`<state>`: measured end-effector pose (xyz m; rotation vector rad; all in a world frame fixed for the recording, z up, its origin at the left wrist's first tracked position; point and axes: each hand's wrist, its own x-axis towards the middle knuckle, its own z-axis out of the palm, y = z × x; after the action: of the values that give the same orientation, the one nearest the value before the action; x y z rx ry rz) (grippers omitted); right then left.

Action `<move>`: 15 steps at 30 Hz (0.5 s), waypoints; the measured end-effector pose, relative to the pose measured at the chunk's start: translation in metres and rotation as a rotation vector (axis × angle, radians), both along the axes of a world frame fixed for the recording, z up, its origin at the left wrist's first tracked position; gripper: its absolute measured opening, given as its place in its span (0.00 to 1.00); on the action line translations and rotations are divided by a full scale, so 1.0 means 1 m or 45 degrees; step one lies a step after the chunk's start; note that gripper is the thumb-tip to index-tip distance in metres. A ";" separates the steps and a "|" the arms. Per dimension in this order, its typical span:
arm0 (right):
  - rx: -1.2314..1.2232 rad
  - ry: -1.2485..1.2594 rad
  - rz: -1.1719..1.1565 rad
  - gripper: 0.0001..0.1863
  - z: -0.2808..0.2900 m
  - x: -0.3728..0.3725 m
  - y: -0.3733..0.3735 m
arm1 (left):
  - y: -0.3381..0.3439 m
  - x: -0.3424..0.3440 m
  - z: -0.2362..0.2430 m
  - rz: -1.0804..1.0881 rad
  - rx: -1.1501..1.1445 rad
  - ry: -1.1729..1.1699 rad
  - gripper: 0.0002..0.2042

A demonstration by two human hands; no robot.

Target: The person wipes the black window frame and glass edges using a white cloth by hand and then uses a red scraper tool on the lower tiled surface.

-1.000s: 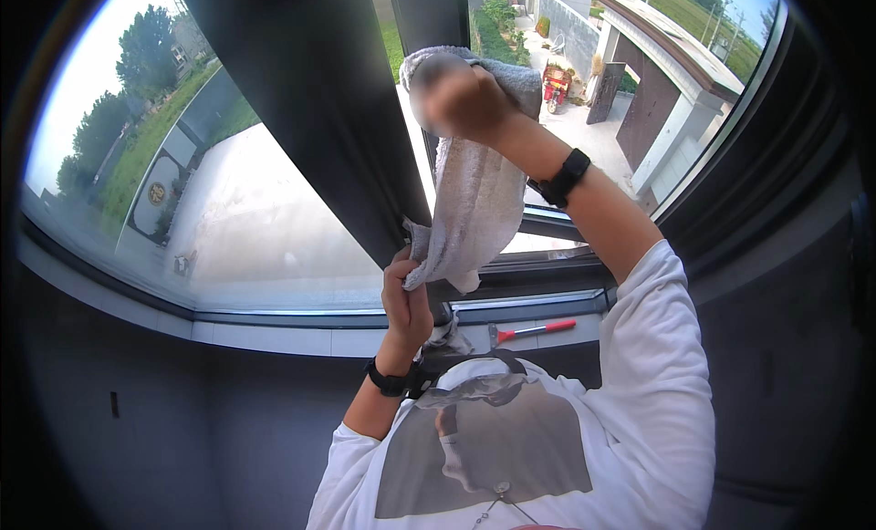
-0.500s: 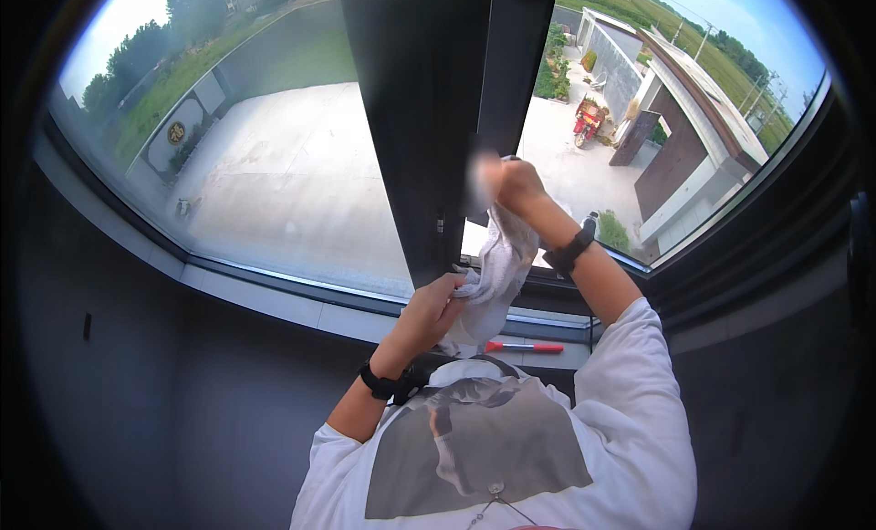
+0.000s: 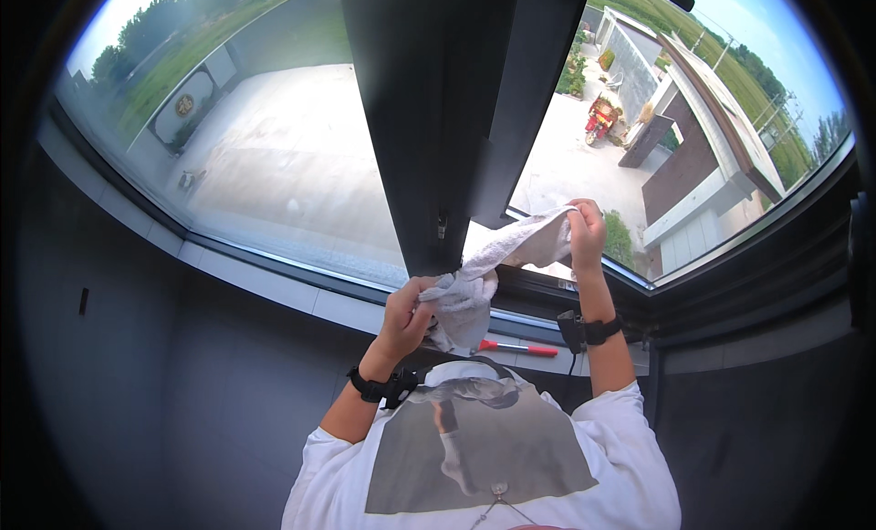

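Note:
A white-and-grey cloth (image 3: 500,249) is stretched between my hands, low in front of the dark window post (image 3: 433,147). My left hand (image 3: 403,316) is closed on its bunched lower-left end, above the tiled sill (image 3: 292,288). My right hand (image 3: 587,233), higher and further right, pinches the other end in front of the open-looking right-hand window section. Part of the sill behind the cloth is hidden. A tool with a red handle (image 3: 525,348) lies on the sill just below and right of the cloth.
A hazy glass pane (image 3: 265,183) fills the left; at the right a dark metal frame (image 3: 757,247) curves round the window. A small latch (image 3: 442,225) sits on the post. Outside are a paved yard, a red vehicle (image 3: 599,119) and a gate. Grey walls (image 3: 119,348) lie below the sill.
My right hand has come down from high on the post and moved right, pulling the cloth out sideways. My left hand is slightly lower than a second ago, still gripping the cloth.

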<state>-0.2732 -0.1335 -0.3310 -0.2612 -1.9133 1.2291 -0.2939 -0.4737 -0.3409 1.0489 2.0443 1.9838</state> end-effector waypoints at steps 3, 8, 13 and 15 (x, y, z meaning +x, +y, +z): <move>-1.083 0.004 0.309 0.11 0.034 0.025 0.004 | -0.016 -0.012 -0.009 0.452 0.502 -0.189 0.07; -1.258 0.452 0.521 0.13 0.057 0.023 -0.006 | -0.034 -0.029 -0.025 0.643 0.502 -0.307 0.08; 1.040 0.199 -0.149 0.15 0.088 -0.041 -0.057 | -0.026 -0.022 -0.029 0.446 0.219 -0.191 0.08; 1.381 0.054 -0.254 0.18 0.091 -0.055 -0.057 | -0.019 -0.018 -0.019 0.351 0.147 -0.137 0.08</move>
<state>-0.3279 -0.1907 -0.2404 0.1528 -2.1635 -0.0311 -0.3119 -0.4925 -0.3598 0.6897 2.1372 2.2572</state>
